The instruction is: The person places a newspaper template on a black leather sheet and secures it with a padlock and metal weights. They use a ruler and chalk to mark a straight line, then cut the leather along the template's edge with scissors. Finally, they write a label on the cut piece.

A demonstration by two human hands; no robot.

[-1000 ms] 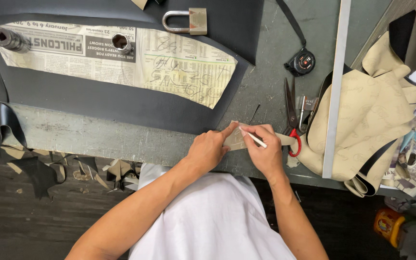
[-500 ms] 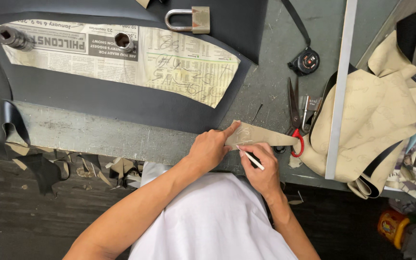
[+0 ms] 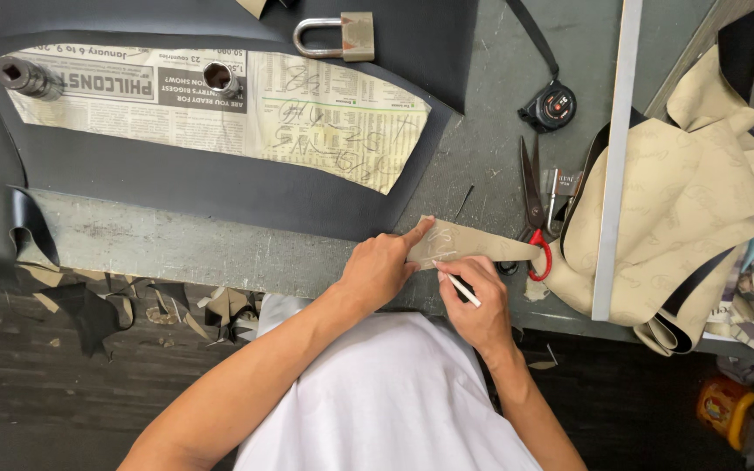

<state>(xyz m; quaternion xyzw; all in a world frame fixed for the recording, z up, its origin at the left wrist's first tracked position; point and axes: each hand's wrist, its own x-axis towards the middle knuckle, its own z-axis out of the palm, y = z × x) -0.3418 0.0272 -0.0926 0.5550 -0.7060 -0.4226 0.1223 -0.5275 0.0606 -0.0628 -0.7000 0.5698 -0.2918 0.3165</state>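
A small tan strip of material (image 3: 473,242) lies near the front edge of the grey worktable (image 3: 176,249). My left hand (image 3: 381,266) presses down on its left end, index finger stretched out over it. My right hand (image 3: 479,296) holds a thin white marking pencil (image 3: 458,286) with its tip at the strip's lower edge. Faint lines show on the strip. A large black sheet (image 3: 194,187) covers the table's far left, with a newspaper pattern (image 3: 246,109) laid on top of it.
Two metal sockets (image 3: 28,77) and a padlock (image 3: 338,37) weigh down the sheet and paper. Red-handled scissors (image 3: 532,209), a tape measure (image 3: 550,106), a long metal ruler (image 3: 614,157) and piled tan material (image 3: 682,201) lie to the right. Scraps litter the floor (image 3: 133,310).
My right hand has drawn back toward me, from the strip's top to its lower edge, with the pencil still in it. My left hand has stayed pressed on the strip.
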